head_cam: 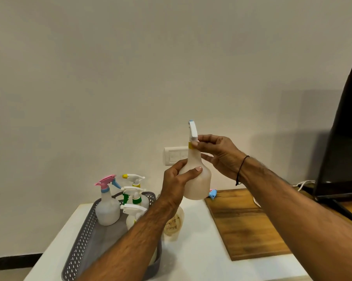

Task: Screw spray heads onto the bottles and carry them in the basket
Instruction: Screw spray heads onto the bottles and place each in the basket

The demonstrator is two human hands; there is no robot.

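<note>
A plain pale wall backs a white table (193, 258) beside a wooden board (244, 226). Above the table, the left hand (176, 183) grips the belly of a frosted, pear-shaped bottle (197, 179), held upright, while the right hand (219, 155) pinches the white spray head (193, 131) at its yellow collar. In the grey perforated basket (84, 236) stand four capped bottles; a fifth yellowish bottle (174, 226) sits just beside it.

Bottles (107, 207) in the basket (84, 236) on the table (195, 256), left of the board (246, 226).
</note>
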